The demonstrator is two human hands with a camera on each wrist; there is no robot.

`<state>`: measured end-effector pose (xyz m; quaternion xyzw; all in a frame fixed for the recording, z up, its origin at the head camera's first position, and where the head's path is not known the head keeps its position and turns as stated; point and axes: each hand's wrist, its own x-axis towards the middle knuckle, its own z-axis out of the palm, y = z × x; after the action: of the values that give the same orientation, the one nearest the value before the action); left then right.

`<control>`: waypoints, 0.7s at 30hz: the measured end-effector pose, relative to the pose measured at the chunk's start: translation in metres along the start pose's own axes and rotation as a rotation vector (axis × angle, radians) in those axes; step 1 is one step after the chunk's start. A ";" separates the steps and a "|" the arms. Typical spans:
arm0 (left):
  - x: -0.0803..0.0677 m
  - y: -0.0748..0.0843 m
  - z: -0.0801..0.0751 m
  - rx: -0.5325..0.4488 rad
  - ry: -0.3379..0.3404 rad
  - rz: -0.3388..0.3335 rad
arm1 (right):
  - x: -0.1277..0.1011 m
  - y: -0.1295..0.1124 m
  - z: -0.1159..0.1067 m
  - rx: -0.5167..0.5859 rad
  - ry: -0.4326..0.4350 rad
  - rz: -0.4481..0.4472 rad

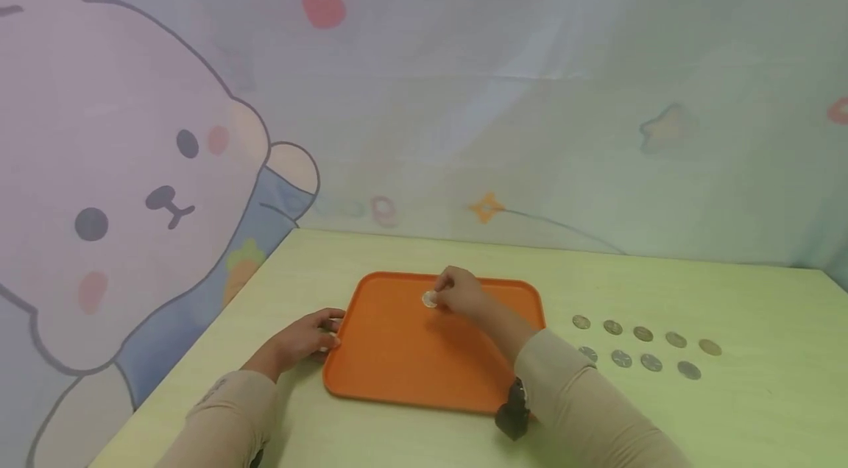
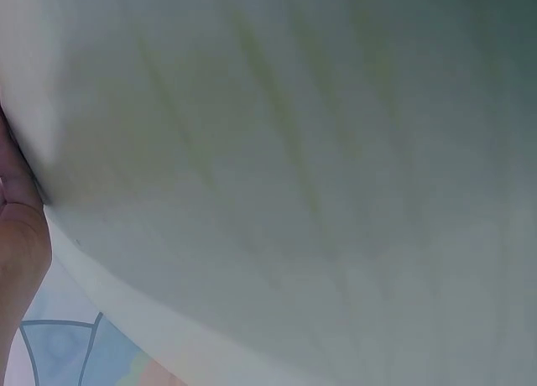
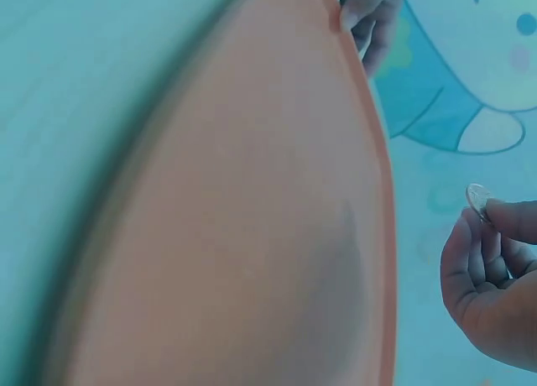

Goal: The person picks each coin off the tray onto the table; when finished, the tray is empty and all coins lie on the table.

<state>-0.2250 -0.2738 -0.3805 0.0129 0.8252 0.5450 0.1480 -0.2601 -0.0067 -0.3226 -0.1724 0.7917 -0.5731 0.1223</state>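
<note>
An orange tray lies on the table before me. My right hand hovers over the tray's far half, pinching a coin between thumb and fingers. The right wrist view shows this coin tilted on edge at the fingertips, silvery and round. At the tray's left side, my left hand grips the rim, its thumb on the edge and the other fingers outside it. Only part of the left hand appears at the left border of its wrist view.
Right of the tray, several coins lie spaced out in two rows on the pale yellow-green table. Behind the table hangs a printed cloth, with a large cartoon animal on its left. A black device sits at the right cuff.
</note>
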 end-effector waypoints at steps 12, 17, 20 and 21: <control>0.003 -0.003 0.000 0.012 0.021 -0.021 | -0.015 0.025 -0.032 0.176 -0.090 -0.078; 0.003 -0.001 0.001 0.004 0.008 -0.020 | -0.031 0.028 -0.054 0.161 -0.090 -0.065; 0.002 0.000 0.000 0.004 0.011 -0.023 | -0.039 0.032 -0.068 0.146 -0.095 -0.071; 0.001 0.000 0.000 0.007 0.012 -0.024 | -0.043 0.034 -0.073 0.147 -0.097 -0.071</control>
<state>-0.2262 -0.2740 -0.3809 0.0005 0.8280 0.5405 0.1495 -0.2544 0.0837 -0.3324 -0.2185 0.7339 -0.6248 0.1523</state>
